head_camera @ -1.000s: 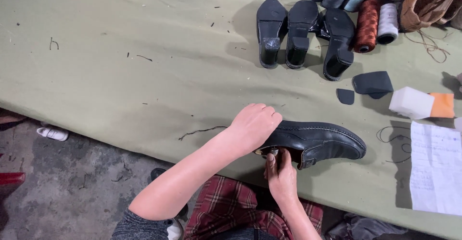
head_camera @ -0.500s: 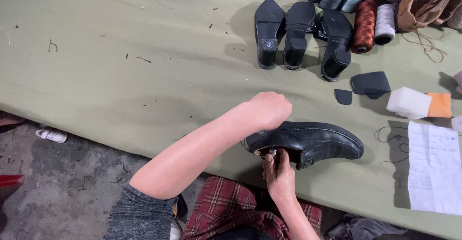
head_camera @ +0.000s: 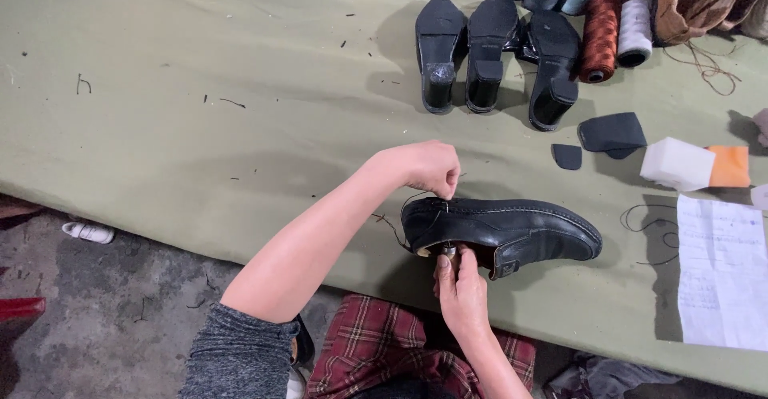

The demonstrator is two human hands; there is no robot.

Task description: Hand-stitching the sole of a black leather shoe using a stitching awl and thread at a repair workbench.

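A black leather shoe (head_camera: 528,227) lies on its side on the olive-green table (head_camera: 200,127), near the front edge, toe pointing right. My left hand (head_camera: 428,167) hovers just above the shoe's heel end, fingers pinched on a dark thread (head_camera: 432,215) that runs down into the heel seam. Whether a needle is in the pinch cannot be made out. My right hand (head_camera: 462,285) comes up from below and grips the shoe at its opening, thumb by the rim, holding it steady.
Three black heeled shoes (head_camera: 492,51) lie soles up at the back, beside brown (head_camera: 600,35) and white (head_camera: 634,31) thread spools. Black sole pieces (head_camera: 612,132), a white and orange block (head_camera: 680,163), a paper sheet (head_camera: 724,271) and loose thread (head_camera: 648,223) lie right.
My left hand has lifted off the shoe's heel and moved up and away from it, drawing the thread out. My right hand stays on the shoe.
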